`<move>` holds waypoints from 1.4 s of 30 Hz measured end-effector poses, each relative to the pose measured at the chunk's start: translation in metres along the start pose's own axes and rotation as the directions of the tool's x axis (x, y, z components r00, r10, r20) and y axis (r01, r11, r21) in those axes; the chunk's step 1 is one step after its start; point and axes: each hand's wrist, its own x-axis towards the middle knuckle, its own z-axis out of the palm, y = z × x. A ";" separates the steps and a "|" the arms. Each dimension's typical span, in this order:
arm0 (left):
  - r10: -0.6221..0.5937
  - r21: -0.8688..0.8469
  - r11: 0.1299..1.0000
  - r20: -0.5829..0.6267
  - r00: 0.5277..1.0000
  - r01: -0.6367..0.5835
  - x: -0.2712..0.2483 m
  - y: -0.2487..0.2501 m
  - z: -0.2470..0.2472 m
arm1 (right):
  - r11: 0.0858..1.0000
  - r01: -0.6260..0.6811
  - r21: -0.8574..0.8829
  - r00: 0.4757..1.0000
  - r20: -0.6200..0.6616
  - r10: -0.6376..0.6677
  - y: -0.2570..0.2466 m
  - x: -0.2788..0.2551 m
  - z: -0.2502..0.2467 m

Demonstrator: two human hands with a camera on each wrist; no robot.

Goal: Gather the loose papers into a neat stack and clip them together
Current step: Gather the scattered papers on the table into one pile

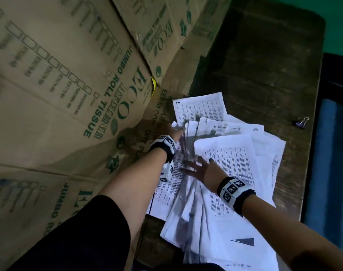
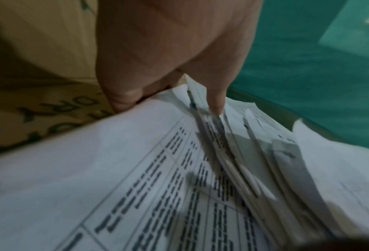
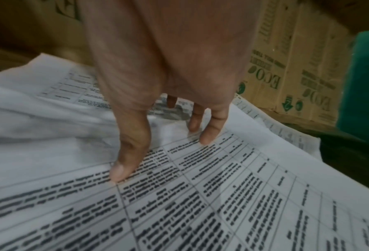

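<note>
Your left hand (image 2: 168,56) pinches the far edges of several papers (image 1: 225,173) on the wooden table (image 1: 264,65), while your right hand (image 1: 203,169) presses spread fingers flat on the top sheet. The binder clip (image 1: 301,122) lies well apart near the table's right edge, and cardboard boxes (image 1: 69,85) stand just left

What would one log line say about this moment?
stage: gathering | papers: loose, fanned on table | left hand: pinching sheet edges | right hand: fingers spread on sheets | clip: untouched, apart
</note>
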 end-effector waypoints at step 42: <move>0.174 0.140 0.980 -0.297 0.939 -0.138 -0.075 -0.003 -0.081 | 0.999 -0.022 0.047 0.999 0.037 0.020 -0.015 -0.030 0.008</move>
